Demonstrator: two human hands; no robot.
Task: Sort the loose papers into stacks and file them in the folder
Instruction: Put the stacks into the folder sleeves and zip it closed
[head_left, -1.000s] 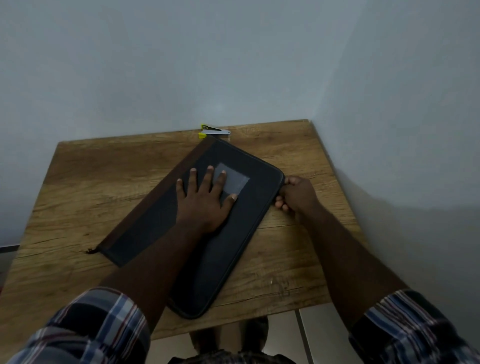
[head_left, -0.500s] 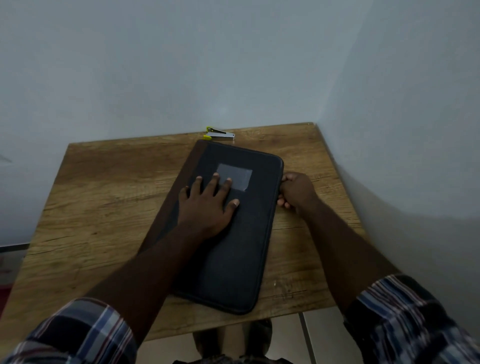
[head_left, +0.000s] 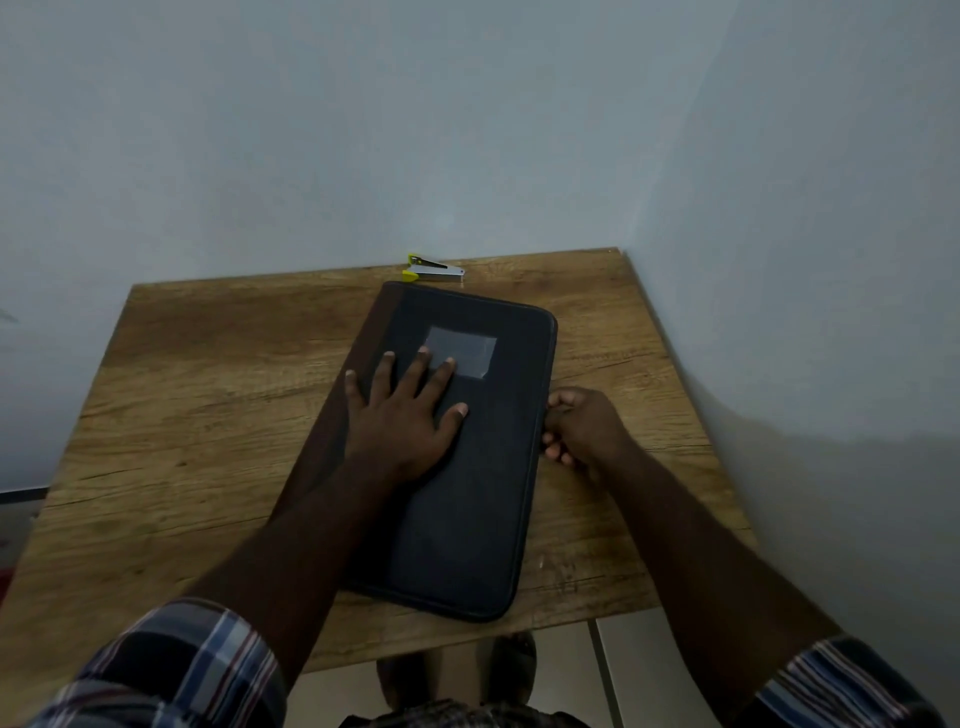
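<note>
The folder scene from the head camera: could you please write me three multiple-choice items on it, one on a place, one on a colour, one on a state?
1. Where does the stapler lie?
A. on the folder
B. at the table's far edge by the wall
C. on the floor

2. What colour are the stapler's ends?
A. red
B. yellow
C. blue

3. How is the folder?
A. closed, flat
B. open
C. upright

Answers:
1 B, it lies beyond the folder.
2 B, yellow shows at its left end.
3 A, the left hand rests flat on its cover while the right hand has a grip on its edge.
</note>
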